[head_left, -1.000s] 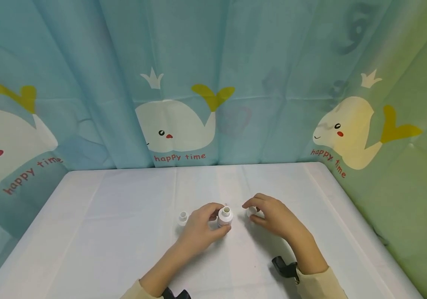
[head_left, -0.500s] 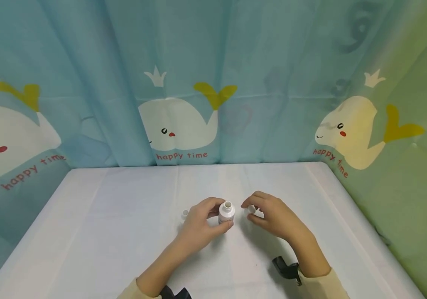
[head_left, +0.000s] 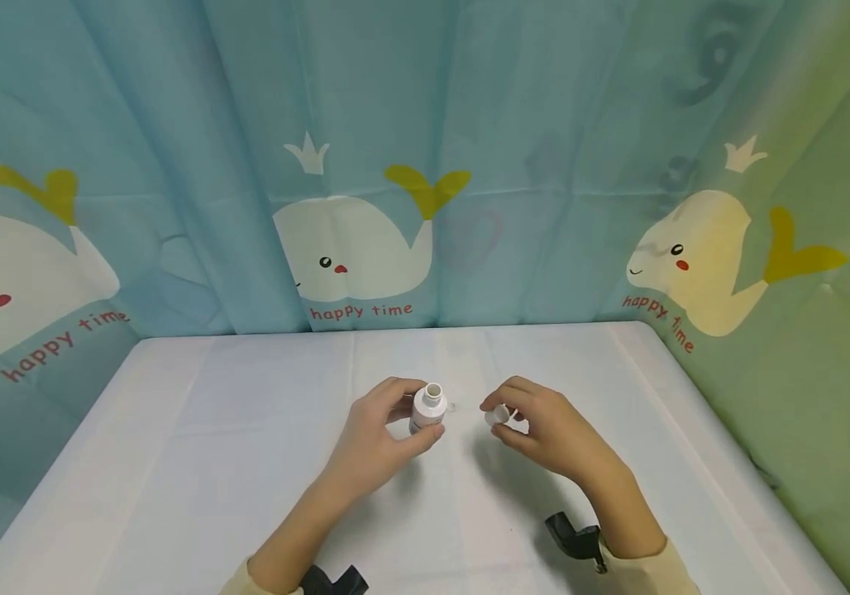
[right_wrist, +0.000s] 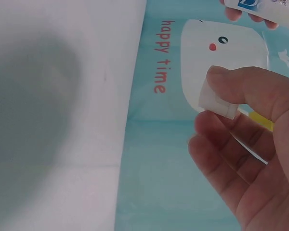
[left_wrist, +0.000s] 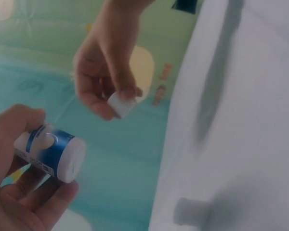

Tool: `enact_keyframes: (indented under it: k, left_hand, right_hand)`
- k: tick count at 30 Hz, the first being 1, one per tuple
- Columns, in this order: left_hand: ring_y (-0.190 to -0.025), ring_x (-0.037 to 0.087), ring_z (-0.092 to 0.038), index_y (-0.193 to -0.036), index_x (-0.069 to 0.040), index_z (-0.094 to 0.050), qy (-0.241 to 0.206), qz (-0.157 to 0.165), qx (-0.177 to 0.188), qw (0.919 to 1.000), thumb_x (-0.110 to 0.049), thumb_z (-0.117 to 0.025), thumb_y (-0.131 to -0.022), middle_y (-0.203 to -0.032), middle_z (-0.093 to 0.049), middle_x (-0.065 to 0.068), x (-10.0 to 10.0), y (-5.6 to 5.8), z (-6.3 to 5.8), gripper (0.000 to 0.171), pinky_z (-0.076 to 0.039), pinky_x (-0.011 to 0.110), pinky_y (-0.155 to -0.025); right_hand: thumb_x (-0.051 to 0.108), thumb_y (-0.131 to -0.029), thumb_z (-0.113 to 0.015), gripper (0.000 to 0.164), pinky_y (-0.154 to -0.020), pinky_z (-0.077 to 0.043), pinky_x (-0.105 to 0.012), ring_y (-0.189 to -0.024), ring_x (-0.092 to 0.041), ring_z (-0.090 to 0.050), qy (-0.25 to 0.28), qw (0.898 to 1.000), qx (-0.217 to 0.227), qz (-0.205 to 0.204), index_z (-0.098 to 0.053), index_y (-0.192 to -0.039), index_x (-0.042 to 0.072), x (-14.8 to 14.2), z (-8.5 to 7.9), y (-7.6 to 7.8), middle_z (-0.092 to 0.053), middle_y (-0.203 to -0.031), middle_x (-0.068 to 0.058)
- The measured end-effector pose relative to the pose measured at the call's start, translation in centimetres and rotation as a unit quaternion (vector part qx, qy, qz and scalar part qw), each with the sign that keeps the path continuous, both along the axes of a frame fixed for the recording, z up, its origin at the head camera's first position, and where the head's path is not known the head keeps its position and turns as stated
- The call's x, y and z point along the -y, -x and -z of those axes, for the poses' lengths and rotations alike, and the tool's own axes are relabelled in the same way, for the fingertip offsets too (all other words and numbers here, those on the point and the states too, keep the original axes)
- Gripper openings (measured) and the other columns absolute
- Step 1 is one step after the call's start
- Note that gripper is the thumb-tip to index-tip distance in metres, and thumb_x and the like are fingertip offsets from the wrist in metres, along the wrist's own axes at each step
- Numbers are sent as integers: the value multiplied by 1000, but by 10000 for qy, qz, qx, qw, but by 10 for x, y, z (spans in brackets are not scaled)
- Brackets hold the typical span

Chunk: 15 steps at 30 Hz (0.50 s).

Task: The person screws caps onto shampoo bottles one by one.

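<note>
My left hand [head_left: 376, 430] grips a small white bottle [head_left: 428, 406] between thumb and fingers. The bottle's mouth is uncapped and faces up; the left wrist view shows a blue band on its label [left_wrist: 58, 147]. To the right, my right hand [head_left: 544, 421] pinches a white cap [head_left: 497, 415] between thumb and fingers. Up close in the right wrist view, the thumb lies over the cap [right_wrist: 216, 103]. Bottle and cap are apart, both held over the white table.
A second small white container [left_wrist: 192, 211] stands on the white table [head_left: 246, 463], hidden behind my left hand in the head view. A small pale round thing [head_left: 452, 406] shows just right of the bottle. Printed curtains [head_left: 529, 248] hang beyond the table's edge.
My left hand has carried the bottle up and to the left, covering the second container in the head view. My right hand has barely shifted, still pinching the cap.
</note>
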State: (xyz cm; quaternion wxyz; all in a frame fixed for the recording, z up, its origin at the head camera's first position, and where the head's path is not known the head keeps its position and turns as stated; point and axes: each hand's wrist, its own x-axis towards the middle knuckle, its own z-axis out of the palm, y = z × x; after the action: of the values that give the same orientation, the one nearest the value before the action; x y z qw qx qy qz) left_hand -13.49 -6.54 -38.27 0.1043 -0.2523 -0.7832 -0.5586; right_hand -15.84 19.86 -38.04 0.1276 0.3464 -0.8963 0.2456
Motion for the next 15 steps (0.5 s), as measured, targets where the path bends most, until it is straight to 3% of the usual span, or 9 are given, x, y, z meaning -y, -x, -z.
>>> enact_keyframes:
  k: [9,15]
  left_hand:
    - [-96,14,-65,-115,-20,-67,215,-224,38,9995,-16,-84,-79,-105,-63,-8,7,0,-2,40,-58,29,-85]
    - [-94,11,-65,-114,-21,-68,342,-282,23,9990,-18,-85,-78,-106,-64,-11,8,1,0,40,-58,30,-81]
  right_hand:
    - [4,-81,-79,30,-70,-57,-30,-82,-4,-60,298,9993,-70,-234,-68,-104,20,1,4,1,-66,-103,11]
    - [4,-80,-79,34,-68,-55,-25,-82,-4,-60,608,9976,-92,-329,-68,-108,21,3,2,2,-66,-104,10]
